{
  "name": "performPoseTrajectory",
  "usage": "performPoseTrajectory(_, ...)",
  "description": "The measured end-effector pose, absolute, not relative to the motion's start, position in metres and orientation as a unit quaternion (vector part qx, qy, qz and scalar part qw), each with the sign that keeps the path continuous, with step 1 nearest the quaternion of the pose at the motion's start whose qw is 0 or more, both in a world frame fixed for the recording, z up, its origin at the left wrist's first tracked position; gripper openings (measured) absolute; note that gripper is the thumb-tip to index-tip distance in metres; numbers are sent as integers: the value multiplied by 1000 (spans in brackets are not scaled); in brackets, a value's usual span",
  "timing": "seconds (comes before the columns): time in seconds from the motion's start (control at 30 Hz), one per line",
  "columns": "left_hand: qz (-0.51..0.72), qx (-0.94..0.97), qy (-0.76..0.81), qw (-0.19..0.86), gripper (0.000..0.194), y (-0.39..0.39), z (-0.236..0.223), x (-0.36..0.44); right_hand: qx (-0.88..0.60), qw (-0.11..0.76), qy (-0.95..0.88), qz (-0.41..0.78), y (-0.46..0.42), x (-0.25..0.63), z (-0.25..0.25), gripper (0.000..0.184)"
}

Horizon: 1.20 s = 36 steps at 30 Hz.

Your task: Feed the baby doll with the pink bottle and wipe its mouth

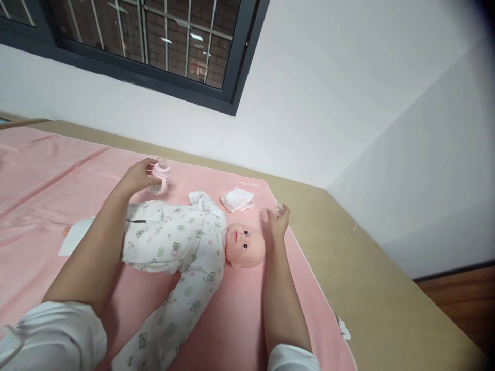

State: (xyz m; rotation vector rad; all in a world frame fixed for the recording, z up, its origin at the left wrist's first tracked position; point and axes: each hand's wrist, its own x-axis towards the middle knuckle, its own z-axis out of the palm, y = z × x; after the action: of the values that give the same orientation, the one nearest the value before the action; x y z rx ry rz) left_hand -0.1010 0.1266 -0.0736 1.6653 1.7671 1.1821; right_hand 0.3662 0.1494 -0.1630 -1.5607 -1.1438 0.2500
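My left hand [137, 176] is closed round the side of a baby bottle [162, 171] with a pink collar and handles, its clear teat uncovered at the top. The bottle stands upright, or nearly so, over the far part of the pink mat. Pinched in the fingers of my right hand [278, 224] is a small clear bottle cap [279, 208], partly hidden by them. Between my arms a baby doll [244, 246] lies on its back, head to the right, dressed in a white printed outfit [189, 234]. My left forearm hides part of its lower body.
A white tissue pack [237, 198] lies past the doll's head. The pink mat [240, 319] covers much of a wooden table [328, 232]. A white scrap [344, 328] sits at the mat's right edge. Behind are a white wall and a barred window [166, 41].
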Motion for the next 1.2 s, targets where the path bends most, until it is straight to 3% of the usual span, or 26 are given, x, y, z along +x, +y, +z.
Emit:
performPoseTrajectory(0.23,519,622,537,235,59,94,-39,-24,-507,654,-520,210,122,336,-75,79)
performPoseTrajectory(0.47,485,701,488,189,54,55,-21,12,-348,622,-658,244,58,285,-11,71)
performPoseTrajectory(0.77,465,732,460,189,61,31,-13,27,-295,592,-701,267,39,227,-19,74)
performPoseTrajectory(1.2,459,752,438,179,61,27,-13,30,-289,522,-727,339,41,213,-33,80)
